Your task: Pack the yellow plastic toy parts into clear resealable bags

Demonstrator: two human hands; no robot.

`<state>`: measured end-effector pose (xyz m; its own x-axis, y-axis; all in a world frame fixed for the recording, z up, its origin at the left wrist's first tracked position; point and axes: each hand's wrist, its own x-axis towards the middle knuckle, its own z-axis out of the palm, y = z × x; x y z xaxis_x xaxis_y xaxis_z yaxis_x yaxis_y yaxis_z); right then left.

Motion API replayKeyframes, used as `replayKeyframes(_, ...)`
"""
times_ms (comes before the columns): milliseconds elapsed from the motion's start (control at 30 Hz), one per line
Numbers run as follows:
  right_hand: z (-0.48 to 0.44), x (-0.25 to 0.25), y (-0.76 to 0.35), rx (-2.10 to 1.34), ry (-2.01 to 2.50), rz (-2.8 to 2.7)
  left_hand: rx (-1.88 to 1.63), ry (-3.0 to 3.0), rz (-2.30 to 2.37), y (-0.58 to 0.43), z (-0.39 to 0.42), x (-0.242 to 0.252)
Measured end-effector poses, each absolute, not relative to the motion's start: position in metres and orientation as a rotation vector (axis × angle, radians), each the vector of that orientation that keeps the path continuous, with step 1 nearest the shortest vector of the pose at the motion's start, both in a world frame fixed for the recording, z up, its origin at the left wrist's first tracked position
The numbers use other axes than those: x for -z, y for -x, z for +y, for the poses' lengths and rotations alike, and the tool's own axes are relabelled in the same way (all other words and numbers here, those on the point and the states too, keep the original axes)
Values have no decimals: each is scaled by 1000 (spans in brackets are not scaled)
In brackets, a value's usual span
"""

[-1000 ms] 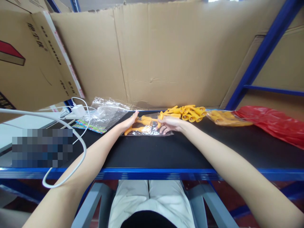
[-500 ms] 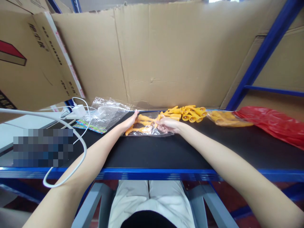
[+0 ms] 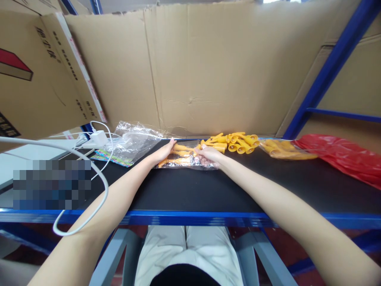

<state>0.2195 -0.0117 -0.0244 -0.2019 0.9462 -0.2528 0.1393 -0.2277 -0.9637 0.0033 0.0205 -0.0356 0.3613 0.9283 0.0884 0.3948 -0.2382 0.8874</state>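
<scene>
A clear plastic bag (image 3: 190, 163) lies on the black tabletop with several yellow plastic horns (image 3: 180, 161) inside, side by side. My left hand (image 3: 164, 152) grips the bag's left end, thumb raised, the other fingers largely hidden by the bag. At its right end, my right hand (image 3: 210, 155) has curled fingers that show through the shiny film, closed about the end of a yellow horn. Most of that horn is hard to make out. Just behind my right hand is a pile of loose yellow horns (image 3: 241, 143), with flared, cup-like ends.
To the right lie another clear bag of yellow horns (image 3: 276, 149) and a red plastic bag (image 3: 336, 155). At left are crumpled clear bags (image 3: 133, 139), a white charger (image 3: 99, 138) and a white cable (image 3: 105, 186) looping over my left forearm. A cardboard wall (image 3: 208, 71) stands behind.
My right hand's fingers have moved slightly left and down along the bag, and the yellow horn beside them shows less. The horns in the bag lie flatter. My left hand is nearly still.
</scene>
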Motion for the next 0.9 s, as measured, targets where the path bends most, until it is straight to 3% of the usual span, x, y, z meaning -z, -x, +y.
replayKeyframes(400,-18,5,-224,-1863,1122,-1095,-670,-2061,1442,5,21,34)
replayKeyframes(600,-16,3,-227,-1707,769,-1047,-732,-2068,1382,17,39,42)
replayKeyframes(900,-18,14,-222,-1869,1067,-1256,-833,-1942,1308,28,51,48)
